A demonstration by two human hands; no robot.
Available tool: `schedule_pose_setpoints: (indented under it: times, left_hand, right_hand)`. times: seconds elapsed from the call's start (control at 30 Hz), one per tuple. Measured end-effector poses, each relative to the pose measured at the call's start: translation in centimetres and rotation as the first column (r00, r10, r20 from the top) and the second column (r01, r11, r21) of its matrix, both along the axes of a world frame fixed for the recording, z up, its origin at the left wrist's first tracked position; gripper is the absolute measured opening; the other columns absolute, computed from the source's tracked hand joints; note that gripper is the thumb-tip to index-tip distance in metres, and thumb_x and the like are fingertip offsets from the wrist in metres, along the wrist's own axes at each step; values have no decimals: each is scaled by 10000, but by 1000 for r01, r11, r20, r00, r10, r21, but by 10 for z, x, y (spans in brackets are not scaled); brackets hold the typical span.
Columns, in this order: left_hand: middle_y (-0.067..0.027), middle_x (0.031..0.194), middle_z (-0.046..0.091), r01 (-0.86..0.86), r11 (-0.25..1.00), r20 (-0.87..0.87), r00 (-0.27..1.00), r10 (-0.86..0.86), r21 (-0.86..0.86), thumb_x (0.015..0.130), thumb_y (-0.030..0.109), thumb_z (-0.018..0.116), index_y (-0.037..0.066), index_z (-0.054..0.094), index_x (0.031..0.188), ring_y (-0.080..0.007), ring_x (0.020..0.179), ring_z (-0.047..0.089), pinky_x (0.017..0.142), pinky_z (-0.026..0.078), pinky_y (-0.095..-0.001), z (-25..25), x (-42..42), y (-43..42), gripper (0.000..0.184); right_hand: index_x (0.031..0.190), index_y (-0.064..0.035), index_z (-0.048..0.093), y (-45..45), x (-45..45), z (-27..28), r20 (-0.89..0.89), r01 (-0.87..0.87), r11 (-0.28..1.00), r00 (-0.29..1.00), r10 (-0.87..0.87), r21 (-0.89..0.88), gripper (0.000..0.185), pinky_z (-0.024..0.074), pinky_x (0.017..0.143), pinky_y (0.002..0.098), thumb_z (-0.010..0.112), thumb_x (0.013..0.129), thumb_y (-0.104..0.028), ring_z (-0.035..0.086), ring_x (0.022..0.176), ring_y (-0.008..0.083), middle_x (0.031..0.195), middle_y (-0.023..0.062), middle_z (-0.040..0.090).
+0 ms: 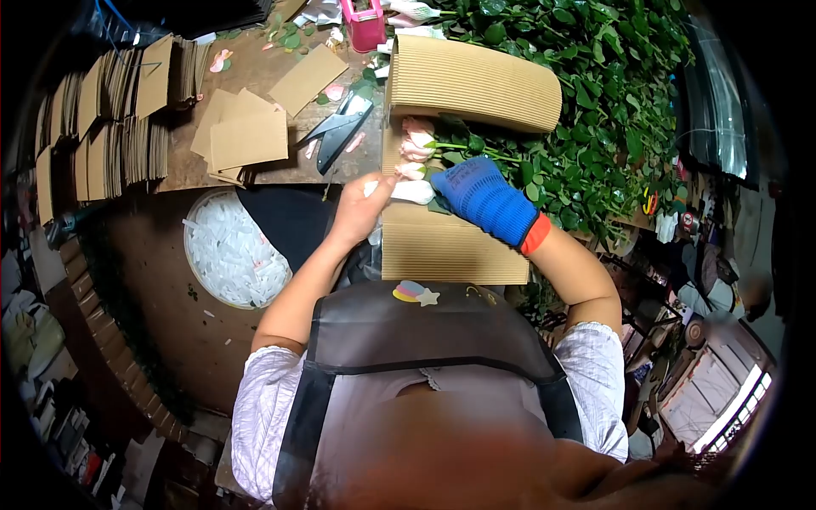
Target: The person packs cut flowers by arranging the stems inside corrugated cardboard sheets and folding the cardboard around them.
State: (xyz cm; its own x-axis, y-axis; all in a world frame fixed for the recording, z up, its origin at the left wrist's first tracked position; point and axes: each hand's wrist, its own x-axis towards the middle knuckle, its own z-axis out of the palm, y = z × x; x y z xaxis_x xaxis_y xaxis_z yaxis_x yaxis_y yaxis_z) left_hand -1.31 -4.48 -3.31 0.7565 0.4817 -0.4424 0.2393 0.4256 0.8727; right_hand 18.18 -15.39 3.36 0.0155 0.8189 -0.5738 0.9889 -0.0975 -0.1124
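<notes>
Pale pink roses lie on a sheet of corrugated cardboard, their heads toward the left and stems toward the right. My bare left hand is closed, its fingertips at the lowest heads, pinching a white bud sleeve. Another white-covered bud lies between my hands. My right hand, in a blue knit glove with an orange cuff, is closed around the rose stems just behind the heads; its fingertips are partly hidden. The sheet's far end curls up over the stems.
A black-and-grey stapler lies left of the roses, near loose cardboard pieces. Stacked cardboard stands far left. Leafy stems are heaped at right. A pink tape dispenser is at the back. Below sits a tub of white sleeves.
</notes>
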Motion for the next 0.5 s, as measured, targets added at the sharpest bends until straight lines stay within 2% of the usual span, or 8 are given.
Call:
schedule_pose_setpoints:
  times: [0.1,0.17,0.27,0.3,0.33,0.4,0.43,0.5]
  left_hand:
    - [18,756,599,-488,870,-8,872,489,-64,981,235,661,48,684,978,-69,642,549,588,439,-226,-6,-31,8,188]
    - [11,701,576,-566,819,-138,808,573,88,977,285,677,83,675,953,-88,513,535,440,423,-256,29,-71,40,203]
    - [4,629,608,-107,784,-405,809,427,612,948,295,698,61,681,840,-134,525,587,495,438,-302,13,-179,84,258]
    - [-53,680,671,237,755,-737,517,435,612,910,277,714,70,705,852,-223,671,651,597,470,-359,53,-169,83,215]
    - [-123,865,730,603,528,-800,405,443,598,853,303,753,83,726,922,-310,862,663,741,493,-411,53,-180,83,232]
    - [-159,1090,714,714,-22,-569,576,586,700,820,315,780,82,722,976,-336,1037,621,879,468,-436,41,-176,76,285]
    - [-156,1225,671,566,80,-523,687,504,820,829,333,778,86,724,1041,-349,1104,601,955,443,-452,31,-159,74,330]
    - [-169,1225,668,277,338,-368,897,246,900,832,311,787,76,721,1072,-354,1176,580,1014,433,-460,32,-95,62,342]
  right_hand:
    - [1036,-63,640,1,-2,1,17,-17,1000,1000,17,-20,160,542,622,439,582,929,-166,730,780,296,833,135,728]
    - [1108,8,611,3,1,2,-2,-70,996,998,70,-54,234,557,616,428,595,921,-131,746,795,293,874,171,745]
    - [1100,7,632,13,-5,8,43,-62,989,997,68,-134,227,559,629,428,592,928,-136,746,804,291,882,164,749]
    - [1081,3,658,17,-5,11,31,-99,979,994,106,-176,226,562,647,433,596,930,-154,745,818,289,890,156,752]
    - [1061,-3,674,18,-3,9,19,-127,977,991,132,-171,216,564,652,433,598,929,-156,745,829,290,896,153,753]
    - [1019,-14,706,18,1,7,-4,-185,969,982,187,-166,203,566,662,433,601,926,-161,744,851,294,908,149,755]
    - [986,-44,741,18,-2,7,22,-148,975,988,154,-163,191,566,676,434,605,917,-158,741,876,294,935,142,754]
    - [963,-62,755,18,0,2,5,-198,974,980,200,-112,187,565,672,432,606,911,-163,741,874,293,948,142,751]
